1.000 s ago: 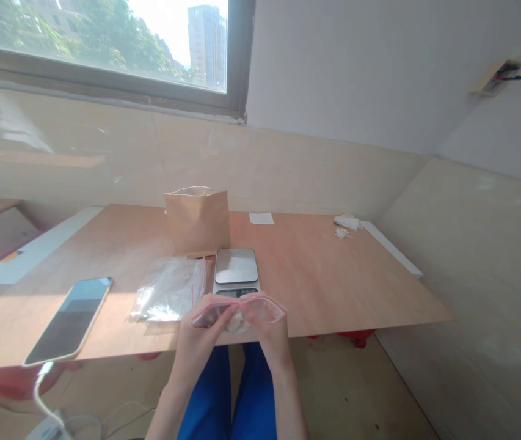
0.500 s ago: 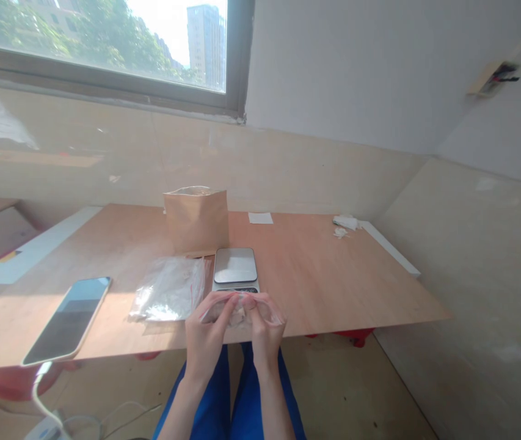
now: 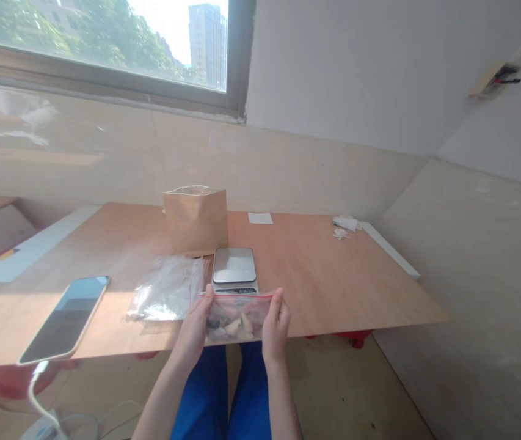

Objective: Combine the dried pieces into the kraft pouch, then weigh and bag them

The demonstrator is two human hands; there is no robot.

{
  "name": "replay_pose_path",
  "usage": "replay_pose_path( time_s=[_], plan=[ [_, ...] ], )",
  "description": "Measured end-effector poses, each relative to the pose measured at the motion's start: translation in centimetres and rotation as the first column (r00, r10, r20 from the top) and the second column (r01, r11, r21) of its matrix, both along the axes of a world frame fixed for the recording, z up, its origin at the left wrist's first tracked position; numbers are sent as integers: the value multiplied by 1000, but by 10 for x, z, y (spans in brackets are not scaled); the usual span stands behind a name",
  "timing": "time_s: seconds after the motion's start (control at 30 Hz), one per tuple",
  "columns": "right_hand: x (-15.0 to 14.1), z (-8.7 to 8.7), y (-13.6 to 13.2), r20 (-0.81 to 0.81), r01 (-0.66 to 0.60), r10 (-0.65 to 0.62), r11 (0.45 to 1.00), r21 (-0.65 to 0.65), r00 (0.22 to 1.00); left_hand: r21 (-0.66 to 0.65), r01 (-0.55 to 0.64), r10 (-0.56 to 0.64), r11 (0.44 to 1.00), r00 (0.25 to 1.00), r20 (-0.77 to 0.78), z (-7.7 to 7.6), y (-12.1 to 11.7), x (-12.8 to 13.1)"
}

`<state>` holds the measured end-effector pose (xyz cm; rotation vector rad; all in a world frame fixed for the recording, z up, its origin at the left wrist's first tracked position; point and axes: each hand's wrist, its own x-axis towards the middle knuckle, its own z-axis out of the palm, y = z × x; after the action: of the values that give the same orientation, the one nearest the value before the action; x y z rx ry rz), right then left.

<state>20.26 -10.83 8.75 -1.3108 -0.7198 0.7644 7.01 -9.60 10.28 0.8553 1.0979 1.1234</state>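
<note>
A clear zip-lock bag with a red seal line is stretched between my two hands at the table's front edge. Inside it lie several beige pieces and some darker bits, too small to name. My left hand pinches the bag's top left corner; my right hand grips the top right corner. Just beyond the bag sits a kitchen scale with a bare silver plate; the bag partly covers its front panel. A pile of clear plastic bags lies to the left of the scale.
A brown paper bag stands open behind the scale. On the left is a phone with a white cable. A white paper and crumpled white scraps lie toward the back of the wooden table.
My hands have moved apart from the middle of the bag's top to its two corners. The bag's mouth, gaping before, now shows as a straight line, with its contents in view.
</note>
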Motion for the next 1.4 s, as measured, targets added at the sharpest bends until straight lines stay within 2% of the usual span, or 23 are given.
replay_pose_path(
  time_s=[0.13,0.27,0.33,0.43,0.5,0.6,0.67,0.73,0.77,0.83,0.9,0.93,0.97,1.0,1.1,1.17,1.23,1.27,1.33,1.37,1.4],
  plan=[
    [8,1,6,12,-34,35,999,-24,999,-39,-22,22,999,1000,-1,1,4,3],
    [27,2,26,108,-71,78,995,-69,991,33,131,-127,991,987,-103,0,12,3],
    [48,2,45,189,-47,68,993,-111,980,76,141,-130,987,983,-127,0,16,-2],
    [92,4,75,376,131,-55,975,-181,925,140,23,2,990,984,-176,1,23,-18],
    [118,4,91,571,260,-89,939,-225,816,178,-19,62,984,969,-237,3,26,-32],
    [133,0,96,701,385,-158,906,-178,696,270,-102,189,957,929,-319,6,35,-47],
    [123,-9,88,750,389,-176,914,-116,637,382,-213,362,899,851,-380,12,45,-52],
    [104,-23,76,813,340,-116,934,-106,571,536,-307,560,786,720,-410,24,61,-53],
    [94,-32,71,854,317,-48,938,-140,518,614,-322,638,720,656,-404,33,70,-54],
    [79,-48,64,906,290,112,925,-245,409,745,-295,737,598,568,-367,55,93,-56],
    [74,-59,65,919,287,241,898,-334,312,825,-220,792,520,485,-370,79,119,-59],
    [77,-61,69,919,284,283,889,-359,275,836,-180,803,519,437,-405,91,132,-61],
    [82,-61,75,917,277,313,884,-376,247,825,-153,798,544,399,-452,101,145,-63],
    [90,-60,83,914,266,335,882,-389,227,815,-143,788,562,392,-474,109,157,-66],
    [118,-50,113,894,230,390,870,-437,222,766,-97,725,636,414,-550,116,183,-75],
    [131,-42,131,866,215,430,848,-484,254,721,-92,680,686,434,-591,109,190,-80],
    [131,-34,140,860,194,406,858,-475,310,685,-124,656,718,452,-605,96,188,-82],
    [125,-30,141,869,162,353,890,-426,346,676,-151,657,721,459,-598,88,184,-82],
    [100,-19,131,881,34,187,974,-224,435,685,-223,695,694,457,-555,74,171,-79],
    [83,-13,121,866,-80,109,994,-80,487,702,-255,722,665,458,-518,67,162,-76],
    [64,-6,109,840,-199,63,979,53,538,727,-288,756,623,458,-467,61,151,-72]
  ],
)
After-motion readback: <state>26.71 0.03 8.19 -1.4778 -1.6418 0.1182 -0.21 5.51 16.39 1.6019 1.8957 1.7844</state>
